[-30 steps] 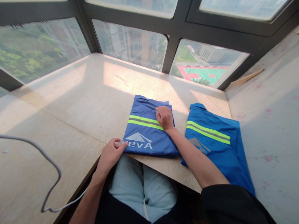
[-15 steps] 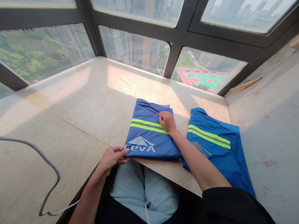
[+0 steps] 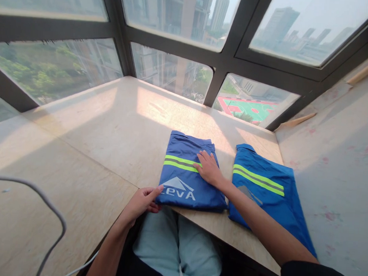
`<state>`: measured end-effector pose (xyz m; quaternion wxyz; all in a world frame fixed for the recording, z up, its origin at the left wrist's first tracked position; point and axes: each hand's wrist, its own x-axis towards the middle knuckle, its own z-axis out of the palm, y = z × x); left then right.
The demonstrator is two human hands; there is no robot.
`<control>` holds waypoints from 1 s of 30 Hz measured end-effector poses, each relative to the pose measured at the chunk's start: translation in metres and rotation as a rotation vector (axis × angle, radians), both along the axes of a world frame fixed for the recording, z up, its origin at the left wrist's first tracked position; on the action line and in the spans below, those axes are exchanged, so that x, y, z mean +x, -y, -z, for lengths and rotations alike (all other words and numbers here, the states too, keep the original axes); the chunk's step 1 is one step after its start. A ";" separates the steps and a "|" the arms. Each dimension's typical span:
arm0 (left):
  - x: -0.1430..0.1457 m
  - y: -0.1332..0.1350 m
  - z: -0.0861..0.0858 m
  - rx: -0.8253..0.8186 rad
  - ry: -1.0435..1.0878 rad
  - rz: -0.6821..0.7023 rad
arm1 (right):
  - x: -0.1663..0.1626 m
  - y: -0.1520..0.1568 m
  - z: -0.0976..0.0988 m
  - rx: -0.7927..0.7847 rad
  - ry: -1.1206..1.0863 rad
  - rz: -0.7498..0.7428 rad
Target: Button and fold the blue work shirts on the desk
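A folded blue work shirt (image 3: pixel 181 180) lies on the sill in front of me, crossed by a yellow-and-grey reflective band, with a pale printed logo at its near side. My left hand (image 3: pixel 144 200) pinches the shirt's near left corner, thumb on top and fingers beneath. On the upper right part of the same shirt rests my right hand (image 3: pixel 208 168), palm down with fingers spread. Just to the right lies a second, brighter blue folded garment (image 3: pixel 263 179) with a similar band. My right forearm passes over its left part and hides some of its logo.
The pale stone-patterned sill (image 3: pixel 86 135) runs up to dark window frames (image 3: pixel 177 49). A grey cable (image 3: pixel 53 208) curves over the left side. A wallpapered wall (image 3: pixel 342 174) with peeling edges stands at the right. My legs are below the sill's front edge.
My right hand has gone from curled fingers near the shirt's far right part to lying spread, slightly nearer the band. My left hand stays at the corner. The view has tilted up slightly.
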<state>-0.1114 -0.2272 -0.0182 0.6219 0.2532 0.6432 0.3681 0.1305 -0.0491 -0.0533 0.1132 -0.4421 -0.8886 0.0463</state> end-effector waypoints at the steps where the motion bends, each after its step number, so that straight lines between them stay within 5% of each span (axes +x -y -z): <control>1: 0.002 -0.004 -0.003 0.023 0.010 -0.008 | 0.000 0.013 -0.001 -0.011 -0.007 -0.023; 8: 0.012 -0.036 -0.005 0.050 0.128 -0.110 | 0.006 0.089 0.004 -0.014 -0.044 0.002; 15: 0.004 -0.036 0.010 0.062 -0.070 -0.105 | 0.020 0.104 0.012 -0.017 -0.025 0.084; 22: 0.006 -0.019 0.017 0.026 0.026 -0.212 | 0.018 0.116 0.010 -0.052 -0.100 0.071; 26: 0.008 -0.001 0.016 -0.026 0.190 -0.296 | 0.024 0.114 0.009 -0.089 -0.283 0.099; 30: 0.004 0.017 0.009 -0.141 0.330 -0.264 | 0.030 0.126 0.001 -0.070 -0.700 0.212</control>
